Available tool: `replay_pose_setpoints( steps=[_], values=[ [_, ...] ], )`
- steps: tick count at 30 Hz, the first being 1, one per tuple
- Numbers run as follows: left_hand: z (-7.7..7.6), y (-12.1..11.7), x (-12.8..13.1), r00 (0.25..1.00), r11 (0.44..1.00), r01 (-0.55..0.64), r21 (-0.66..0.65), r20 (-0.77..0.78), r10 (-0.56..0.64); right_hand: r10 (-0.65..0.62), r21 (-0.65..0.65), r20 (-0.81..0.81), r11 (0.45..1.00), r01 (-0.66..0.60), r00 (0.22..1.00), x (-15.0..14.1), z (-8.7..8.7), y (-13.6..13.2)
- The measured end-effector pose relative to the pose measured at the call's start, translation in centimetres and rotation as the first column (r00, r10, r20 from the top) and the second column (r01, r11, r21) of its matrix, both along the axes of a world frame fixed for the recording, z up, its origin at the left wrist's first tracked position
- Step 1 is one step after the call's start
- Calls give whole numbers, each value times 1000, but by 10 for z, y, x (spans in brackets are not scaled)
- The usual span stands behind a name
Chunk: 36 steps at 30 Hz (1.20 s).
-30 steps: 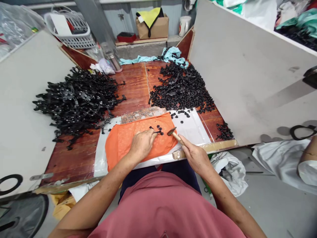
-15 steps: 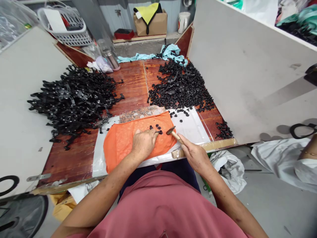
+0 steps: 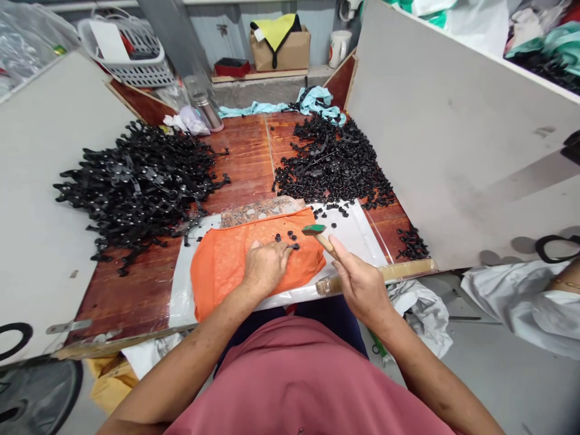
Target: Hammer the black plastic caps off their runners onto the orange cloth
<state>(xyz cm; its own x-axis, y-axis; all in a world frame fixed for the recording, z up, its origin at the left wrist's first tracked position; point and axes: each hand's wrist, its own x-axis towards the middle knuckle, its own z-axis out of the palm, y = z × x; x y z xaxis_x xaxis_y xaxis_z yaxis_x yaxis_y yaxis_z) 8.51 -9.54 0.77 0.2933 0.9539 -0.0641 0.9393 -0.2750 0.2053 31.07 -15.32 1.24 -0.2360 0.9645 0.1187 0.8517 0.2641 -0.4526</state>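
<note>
My right hand point(image 3: 360, 284) grips the wooden handle of a small hammer point(image 3: 316, 232), whose head is lifted just right of a few small black parts point(image 3: 286, 238) on an orange cloth point(image 3: 222, 260). My left hand point(image 3: 265, 264) rests on the cloth, fingertips pinched on a small black part point(image 3: 293, 246). Left of the cloth lies a big heap of black strap-like pieces point(image 3: 140, 184). Behind it to the right is a heap of small black round parts point(image 3: 333, 166).
The red-brown wooden table point(image 3: 247, 154) is walled by grey boards point(image 3: 453, 133) left and right. A white sheet point(image 3: 353, 232) lies under the cloth. A metal flask point(image 3: 206, 109), white basket point(image 3: 129, 54), cardboard box point(image 3: 281, 51) and mug point(image 3: 338, 45) stand at the back.
The hammer head has risen a little above the cloth. My left hand stays pinched at the small parts.
</note>
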Motion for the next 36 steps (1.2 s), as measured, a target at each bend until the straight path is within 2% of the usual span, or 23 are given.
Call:
replay_pose_setpoints(
  steps=[4,7,9,11,14,15,17,20,22,25,26,28,29,34,36],
  values=[
    [6,2,-7,1000,997,20,-75,-14,-21,34,-48,129,998,-28,991,-3,-8,-4],
    [27,9,-30,993,986,120,-115,-4,-121,57,-78,154,996,-45,986,-1,-11,-1],
    [44,15,-48,976,977,215,-20,-31,-215,74,-76,141,995,-64,987,2,-11,2],
    [57,21,-61,913,913,406,43,-67,-403,96,-76,133,993,-86,987,4,-7,6],
    [62,25,-65,734,735,678,-1,-28,-678,113,-75,134,992,-104,984,5,-2,10],
    [60,25,-64,693,693,721,-10,2,-721,116,-76,136,991,-106,984,5,0,10],
    [56,23,-62,660,661,750,3,41,-750,116,-77,117,991,-108,986,7,1,7],
    [51,17,-68,695,695,717,57,32,-719,77,-76,-39,994,-79,996,12,1,-1],
    [49,14,-74,780,776,622,105,-1,-626,16,-93,-182,995,-33,983,16,-2,-6],
    [40,13,-79,950,944,307,119,21,-311,-59,-173,-294,985,7,954,19,-8,-11],
    [36,15,-78,979,977,192,91,52,-197,-65,-205,-302,979,2,951,19,-10,-12],
    [26,19,-72,990,999,36,18,137,-38,-52,-254,-305,967,-28,951,17,-16,-11],
    [21,23,-68,982,1000,7,-15,188,-4,-44,-267,-303,963,-40,952,16,-19,-11],
    [5,38,-51,910,991,95,-99,412,-46,-75,-296,-272,955,-10,959,13,-30,-9],
    [4,42,-47,901,993,67,-93,434,-20,-82,-306,-260,952,-2,962,14,-32,-10]
  ],
)
